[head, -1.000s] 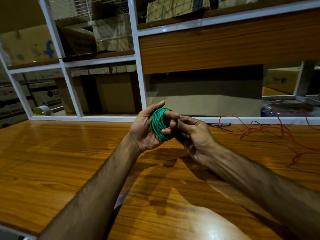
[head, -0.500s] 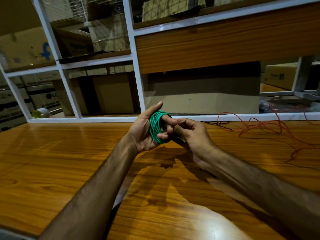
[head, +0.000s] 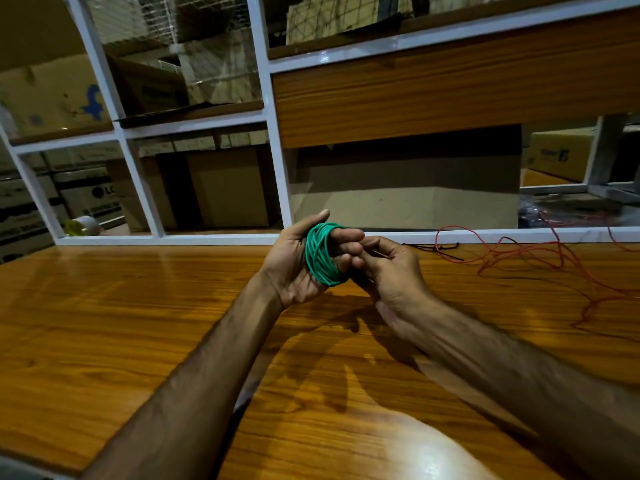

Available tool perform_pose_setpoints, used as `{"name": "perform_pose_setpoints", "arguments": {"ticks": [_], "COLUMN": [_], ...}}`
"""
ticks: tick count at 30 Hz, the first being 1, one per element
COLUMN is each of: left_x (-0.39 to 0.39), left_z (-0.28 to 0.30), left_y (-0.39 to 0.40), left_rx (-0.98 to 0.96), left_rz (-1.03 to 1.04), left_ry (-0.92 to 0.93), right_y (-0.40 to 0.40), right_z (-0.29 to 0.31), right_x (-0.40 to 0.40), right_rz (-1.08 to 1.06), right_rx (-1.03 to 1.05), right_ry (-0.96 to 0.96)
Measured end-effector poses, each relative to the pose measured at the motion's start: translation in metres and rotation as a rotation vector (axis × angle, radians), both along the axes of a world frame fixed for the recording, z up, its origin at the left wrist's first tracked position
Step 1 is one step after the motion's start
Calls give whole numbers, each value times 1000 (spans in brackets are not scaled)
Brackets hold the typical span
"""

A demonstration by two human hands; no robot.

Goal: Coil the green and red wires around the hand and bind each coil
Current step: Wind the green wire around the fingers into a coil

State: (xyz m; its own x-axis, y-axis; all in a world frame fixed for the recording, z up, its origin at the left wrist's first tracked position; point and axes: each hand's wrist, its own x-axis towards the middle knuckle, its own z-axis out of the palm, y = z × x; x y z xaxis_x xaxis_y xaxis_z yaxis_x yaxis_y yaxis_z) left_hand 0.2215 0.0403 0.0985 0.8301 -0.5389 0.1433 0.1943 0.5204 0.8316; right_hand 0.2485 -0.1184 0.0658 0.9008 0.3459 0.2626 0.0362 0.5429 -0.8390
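The green wire (head: 320,252) is wound in a tight coil round the fingers of my left hand (head: 298,261), whose palm faces me and whose thumb points up. Its fingertips curl over the coil. My right hand (head: 389,268) sits just right of the coil, its thumb and fingers pinched together at the coil's edge; what it pinches is too small to see clearly. The red wire (head: 540,252) lies loose and tangled on the wooden table (head: 138,323) to the right.
A short black tie (head: 436,247) lies by the red wire near the table's back edge. A white-framed shelf unit (head: 277,174) with cardboard boxes stands behind the table. A roll of tape (head: 83,225) sits at the far left.
Both hands stayed together above the table. The fingertips of my left hand curled a little more over the coil and my right hand shifted slightly at its edge.
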Motion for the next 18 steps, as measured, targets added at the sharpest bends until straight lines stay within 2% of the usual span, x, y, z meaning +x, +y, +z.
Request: {"name": "perform_pose_setpoints", "arguments": {"ticks": [4, 12, 18], "left_x": [0, 0, 14], "left_z": [1, -1, -11], "left_y": [-11, -21, -26], "left_rx": [4, 73, 133], "left_rz": [62, 374, 853], "left_ry": [20, 92, 148], "right_y": [1, 5, 1], "right_z": [0, -2, -2], "right_x": [0, 1, 3], "right_rz": [-48, -162, -357], "right_rx": [1, -31, -152], "right_ry": [12, 54, -122]}}
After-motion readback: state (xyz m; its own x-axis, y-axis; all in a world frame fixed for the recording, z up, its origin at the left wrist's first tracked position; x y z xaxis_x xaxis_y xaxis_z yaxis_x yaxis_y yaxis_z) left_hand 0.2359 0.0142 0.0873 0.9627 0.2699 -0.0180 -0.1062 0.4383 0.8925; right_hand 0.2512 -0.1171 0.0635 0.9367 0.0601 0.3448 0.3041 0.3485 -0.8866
